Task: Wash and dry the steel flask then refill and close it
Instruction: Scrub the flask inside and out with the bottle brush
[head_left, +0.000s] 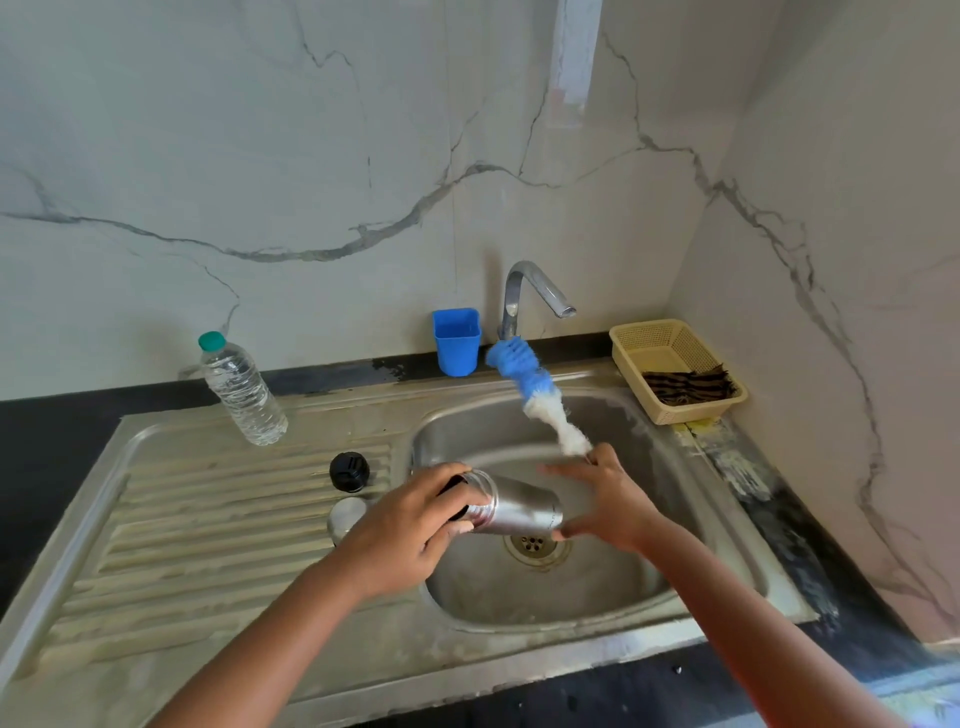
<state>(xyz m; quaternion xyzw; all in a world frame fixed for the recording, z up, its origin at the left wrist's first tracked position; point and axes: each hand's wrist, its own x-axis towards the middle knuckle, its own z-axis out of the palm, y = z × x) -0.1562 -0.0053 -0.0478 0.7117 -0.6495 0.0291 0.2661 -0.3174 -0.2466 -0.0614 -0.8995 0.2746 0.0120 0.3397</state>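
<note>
Over the sink (675, 608), my left hand (410, 530) grips the steel flask (519, 506); right hand (608, 493) pinches the bottle brush (540, 400). Washing step; next I should insert the brush.

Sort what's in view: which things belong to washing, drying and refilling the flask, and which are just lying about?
In the job: flask, held over the sink by the left hand; brush in the right hand; black cap; tap; water bottle, likely for refilling.

Lying about: blue cup; basket; steel lid, use unclear.
</note>
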